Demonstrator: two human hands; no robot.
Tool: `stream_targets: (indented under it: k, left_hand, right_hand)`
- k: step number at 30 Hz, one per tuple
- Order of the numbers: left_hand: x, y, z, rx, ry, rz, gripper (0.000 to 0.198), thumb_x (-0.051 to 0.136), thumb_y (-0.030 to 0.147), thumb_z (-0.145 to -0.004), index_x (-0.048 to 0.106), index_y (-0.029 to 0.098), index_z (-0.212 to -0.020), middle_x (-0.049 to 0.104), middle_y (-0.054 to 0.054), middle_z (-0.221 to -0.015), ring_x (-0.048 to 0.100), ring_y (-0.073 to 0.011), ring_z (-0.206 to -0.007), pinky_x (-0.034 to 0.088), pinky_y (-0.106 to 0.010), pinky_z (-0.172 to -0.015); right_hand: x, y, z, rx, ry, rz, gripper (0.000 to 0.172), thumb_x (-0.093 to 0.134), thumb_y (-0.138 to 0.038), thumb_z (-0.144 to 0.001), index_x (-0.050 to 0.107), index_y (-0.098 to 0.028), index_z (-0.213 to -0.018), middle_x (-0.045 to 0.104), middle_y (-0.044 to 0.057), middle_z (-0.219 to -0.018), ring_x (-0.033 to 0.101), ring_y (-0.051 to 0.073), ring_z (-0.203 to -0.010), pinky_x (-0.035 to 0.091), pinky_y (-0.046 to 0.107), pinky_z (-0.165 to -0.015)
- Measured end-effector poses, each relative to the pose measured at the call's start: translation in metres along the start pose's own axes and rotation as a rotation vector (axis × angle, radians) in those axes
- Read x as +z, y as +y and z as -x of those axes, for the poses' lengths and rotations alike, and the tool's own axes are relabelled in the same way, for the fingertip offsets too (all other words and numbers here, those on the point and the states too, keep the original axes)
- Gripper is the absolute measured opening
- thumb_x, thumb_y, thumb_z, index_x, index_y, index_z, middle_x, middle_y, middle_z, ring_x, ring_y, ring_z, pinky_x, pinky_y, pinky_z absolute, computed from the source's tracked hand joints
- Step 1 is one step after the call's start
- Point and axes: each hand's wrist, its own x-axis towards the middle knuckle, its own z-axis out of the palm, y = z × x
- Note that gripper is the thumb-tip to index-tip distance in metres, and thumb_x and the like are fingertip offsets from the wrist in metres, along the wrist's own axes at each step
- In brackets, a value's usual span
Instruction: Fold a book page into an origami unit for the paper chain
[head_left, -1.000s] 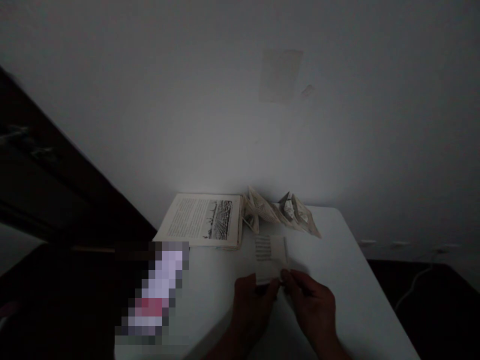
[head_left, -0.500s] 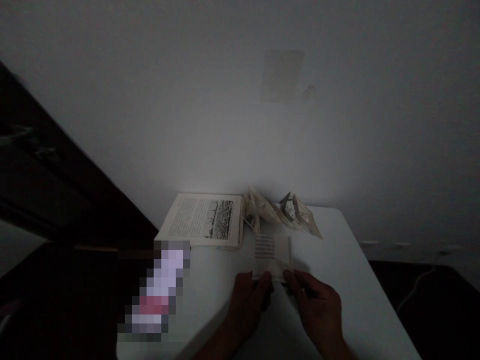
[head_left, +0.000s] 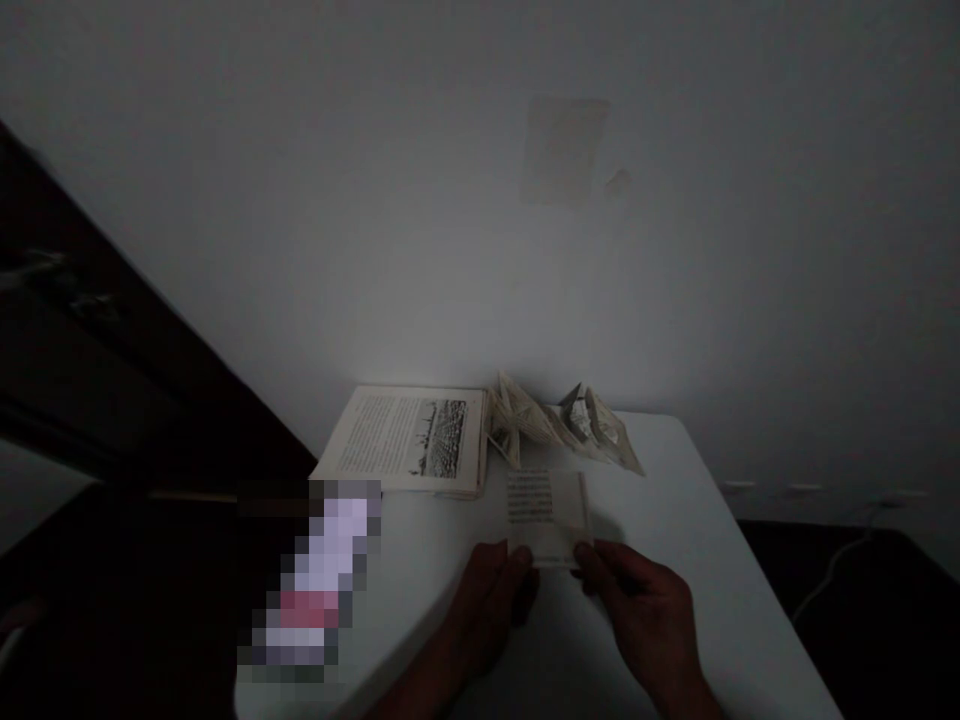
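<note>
Both hands hold a small, roughly square folded sheet of printed paper by its near corners. My left hand pinches the lower left corner, thumb on top and fingers curled beneath. At the lower right corner, my right hand grips it the same way. Lines of text show on the paper's left part, and its right part is blank. Just beyond it stand folded paper shapes made of printed pages, with another such shape to their right.
An open book or stack of printed pages lies at the table's back left. A blurred-out pale object is at the left edge of the white table. The wall rises behind; a dark door is at left.
My hands have moved slightly apart along the paper's near edge. The paper looks flatter and a little wider, its printed strip turned more toward me. Everything else stays in place.
</note>
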Motion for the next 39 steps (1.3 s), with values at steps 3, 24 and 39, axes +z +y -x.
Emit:
stream_targets:
  k: [3,24,39]
  left_hand:
    - [-0.004,0.001,-0.001,0.01,-0.075,-0.029,0.05,0.032,0.049,-0.087,0.047,0.015,-0.053,0.043,0.003,-0.044,0.041,-0.0091,-0.043,0.032,-0.021,-0.048]
    - [-0.005,0.012,-0.005,-0.095,0.061,-0.19,0.043,0.034,0.05,-0.086,0.055,0.015,-0.074,0.055,0.002,-0.047,0.056,-0.0131,-0.042,0.041,-0.02,-0.042]
    - [-0.02,0.013,-0.008,0.041,0.183,-0.268,0.035,0.041,0.039,-0.086,0.066,0.015,-0.092,0.063,0.001,-0.064,0.053,-0.0117,-0.057,0.04,-0.019,-0.054]
  right_hand:
    - [-0.004,-0.002,-0.001,-0.003,-0.006,-0.023,0.026,0.06,-0.042,-0.075,0.069,-0.018,-0.069,0.063,0.001,-0.054,0.059,0.015,-0.051,0.047,0.021,-0.05]
    - [-0.01,0.002,-0.006,-0.002,-0.164,-0.096,0.025,0.06,-0.039,-0.076,0.067,-0.017,-0.066,0.059,0.0,-0.052,0.059,0.016,-0.054,0.046,0.023,-0.052]
    - [-0.012,-0.001,-0.002,-0.007,-0.186,-0.072,0.026,0.059,-0.04,-0.077,0.067,-0.017,-0.066,0.061,0.001,-0.054,0.058,0.016,-0.053,0.045,0.024,-0.052]
